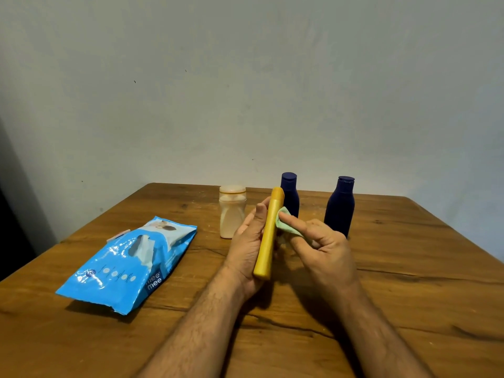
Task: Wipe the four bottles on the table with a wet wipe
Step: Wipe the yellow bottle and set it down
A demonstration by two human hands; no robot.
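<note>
One yellow bottle held off the table in my left hand, fingers curled round it; right hand pinches wipe against its side, mid-wipe. Next, probably: rotate bottle, wipe the far side.

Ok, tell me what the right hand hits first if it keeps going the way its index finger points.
The right hand presses a green wipe toward the yellow bottle, so it probably meets that bottle first, through the wipe.
</note>
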